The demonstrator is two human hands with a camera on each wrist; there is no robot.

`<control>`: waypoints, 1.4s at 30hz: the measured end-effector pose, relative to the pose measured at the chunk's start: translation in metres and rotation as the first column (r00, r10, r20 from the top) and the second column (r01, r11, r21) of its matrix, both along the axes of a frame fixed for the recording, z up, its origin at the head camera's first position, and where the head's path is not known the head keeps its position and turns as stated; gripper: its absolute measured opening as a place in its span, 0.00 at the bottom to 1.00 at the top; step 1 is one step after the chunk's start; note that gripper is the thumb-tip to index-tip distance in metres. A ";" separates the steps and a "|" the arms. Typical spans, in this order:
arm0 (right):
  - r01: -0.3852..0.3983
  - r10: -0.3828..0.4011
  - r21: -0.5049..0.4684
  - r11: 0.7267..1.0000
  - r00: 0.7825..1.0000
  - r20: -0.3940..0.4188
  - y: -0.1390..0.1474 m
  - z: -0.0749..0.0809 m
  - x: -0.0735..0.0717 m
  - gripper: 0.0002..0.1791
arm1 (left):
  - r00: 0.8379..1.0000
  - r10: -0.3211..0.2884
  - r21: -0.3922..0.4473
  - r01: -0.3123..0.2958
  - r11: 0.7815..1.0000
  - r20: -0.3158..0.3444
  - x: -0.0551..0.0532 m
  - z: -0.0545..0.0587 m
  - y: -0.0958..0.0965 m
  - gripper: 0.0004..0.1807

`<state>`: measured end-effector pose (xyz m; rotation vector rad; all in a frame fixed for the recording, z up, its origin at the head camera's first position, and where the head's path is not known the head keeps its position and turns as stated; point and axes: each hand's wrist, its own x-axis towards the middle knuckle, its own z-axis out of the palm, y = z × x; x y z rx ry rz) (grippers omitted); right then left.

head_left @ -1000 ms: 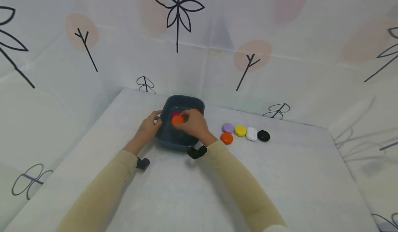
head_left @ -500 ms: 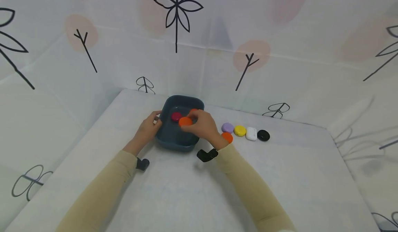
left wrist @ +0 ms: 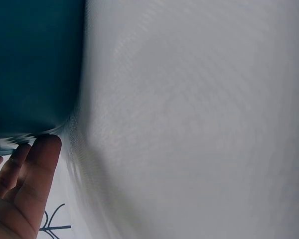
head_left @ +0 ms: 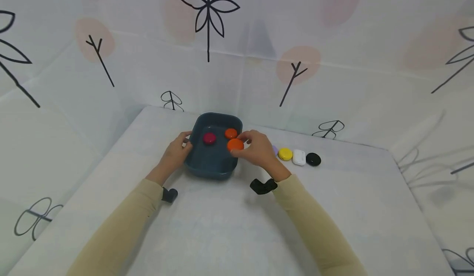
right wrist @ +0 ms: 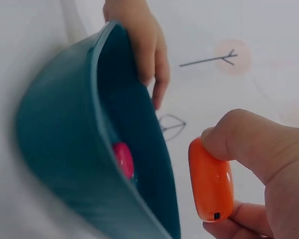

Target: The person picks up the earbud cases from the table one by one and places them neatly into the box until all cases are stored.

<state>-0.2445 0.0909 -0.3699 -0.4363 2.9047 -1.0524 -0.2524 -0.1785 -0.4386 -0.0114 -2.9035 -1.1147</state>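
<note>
My right hand (head_left: 259, 149) pinches an orange earbud case (head_left: 235, 145) between thumb and fingers, over the right rim of a dark blue-green box (head_left: 211, 165). Close up in the right wrist view, the orange case (right wrist: 212, 181) shows a small dark port on its end. My left hand (head_left: 175, 152) holds the box by its left wall, the thumb at the rim; in the left wrist view its fingers (left wrist: 42, 159) touch the outer wall (left wrist: 35, 74). Inside the box lie a dark pink case (head_left: 209, 138) and another orange case (head_left: 231, 133).
Right of the box on the white table (head_left: 222, 226) stand a yellow case (head_left: 285, 154), a white case (head_left: 299, 157) and a black case (head_left: 313, 159) in a row. A lilac case (head_left: 275, 150) is partly hidden behind my right hand. A patterned cloth (head_left: 244, 78) hangs behind.
My right hand has moved right with the orange earbud case, from over the box's middle to its right rim. It now hides the orange case on the table. The left hand stays put.
</note>
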 end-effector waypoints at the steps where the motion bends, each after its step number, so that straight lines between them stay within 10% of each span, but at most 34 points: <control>1: -0.003 0.003 0.006 1.000 1.000 0.000 0.004 0.000 0.000 0.24 | 1.000 -0.001 0.002 0.001 1.000 -0.002 0.000 0.000 0.000 0.26; 42: 0.152 -0.166 0.273 0.950 0.986 0.030 0.125 -0.039 0.010 0.28 | 1.000 -0.002 -0.002 0.002 1.000 0.008 0.002 0.003 0.000 0.26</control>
